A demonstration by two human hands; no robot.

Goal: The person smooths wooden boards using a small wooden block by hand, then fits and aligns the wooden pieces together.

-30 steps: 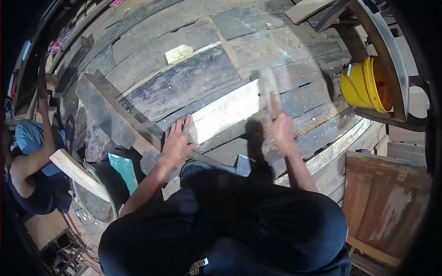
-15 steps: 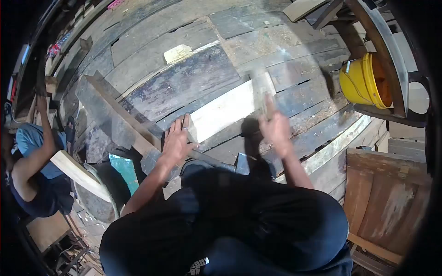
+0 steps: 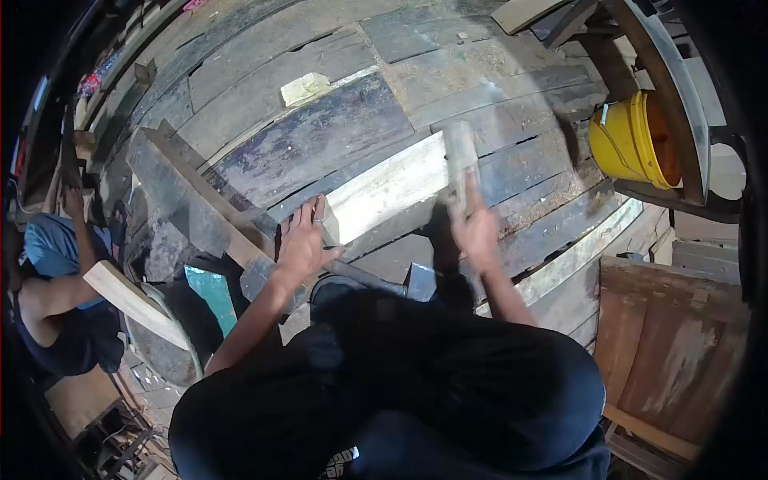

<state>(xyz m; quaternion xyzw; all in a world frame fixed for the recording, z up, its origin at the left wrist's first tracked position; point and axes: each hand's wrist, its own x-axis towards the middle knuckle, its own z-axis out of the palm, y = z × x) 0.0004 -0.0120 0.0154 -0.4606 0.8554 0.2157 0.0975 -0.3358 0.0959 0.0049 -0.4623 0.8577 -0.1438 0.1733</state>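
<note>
Resting the left hand [image 3: 301,244] with thumb spread at the left end of a pale rectangular wooden board [image 3: 384,192] on worn grey floor planks [image 3: 536,166]; gripping a blurred grey-brown tool [image 3: 459,148] in the right hand [image 3: 477,236] at the other end.

The pale board [image 3: 388,188] is bare wood, matt and fairly smooth, while the floor planks [image 3: 524,170] are dull wood, rough and scuffed. The yellow bucket [image 3: 620,148] is smooth, slightly glossy plastic; the dark trousers [image 3: 488,372] are matt cloth.
</note>
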